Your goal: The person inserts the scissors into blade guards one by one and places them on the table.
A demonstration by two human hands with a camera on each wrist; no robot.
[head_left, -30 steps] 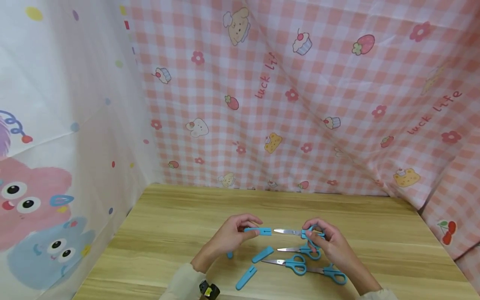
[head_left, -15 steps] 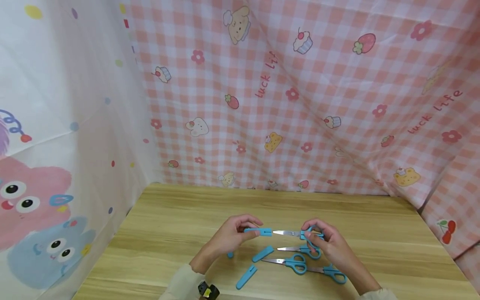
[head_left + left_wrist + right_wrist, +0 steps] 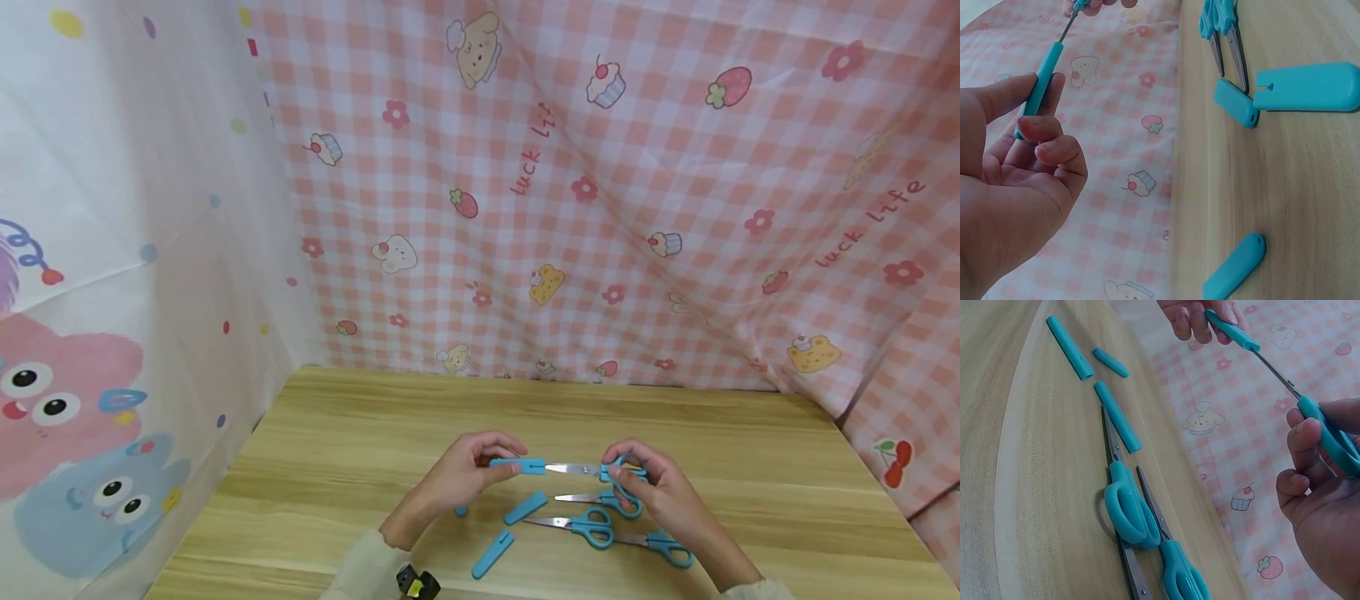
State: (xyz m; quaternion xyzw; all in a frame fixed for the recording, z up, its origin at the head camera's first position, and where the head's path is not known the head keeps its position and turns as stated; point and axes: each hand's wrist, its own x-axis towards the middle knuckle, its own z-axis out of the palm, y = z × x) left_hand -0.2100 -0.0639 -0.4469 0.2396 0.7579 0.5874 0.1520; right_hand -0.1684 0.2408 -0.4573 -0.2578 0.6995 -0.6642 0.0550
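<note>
Left hand [image 3: 459,468]: thumb and fingers pinch a blue sheath [image 3: 531,467], mouth to the right. The other fingers curl loosely, as the left wrist view shows. Sheath flat, smooth, apparently plastic, with a slot at its mouth.

Right hand [image 3: 662,483]: thumb and fingers pinch a pair of scissors [image 3: 585,470] by its glossy blue handles, loops toward the palm. Bright metal blades lie together, pointing left, in line with the sheath. Tip meets the sheath's mouth; cannot tell how far inside it sits. Both pieces are held up over the wooden table [image 3: 360,433].

Nearer, on the right, three more pairs lie with blades to the left: far scissors [image 3: 621,502], middle scissors [image 3: 591,528], right scissors [image 3: 667,548]. Loops of the middle pair rest across the blades of the right pair.

Left of these, three matching sheaths: far sheath [image 3: 527,507], just beside the middle pair's tip; near sheath [image 3: 492,556], slanted, notch visible; left sheath [image 3: 461,511], mostly hidden by the left arm in the head view.

Table pale, streaky grain, straight edges. Beyond it, creased pink-and-white checked cloth [image 3: 435,158], printed with cupcakes, strawberries and flowers.
</note>
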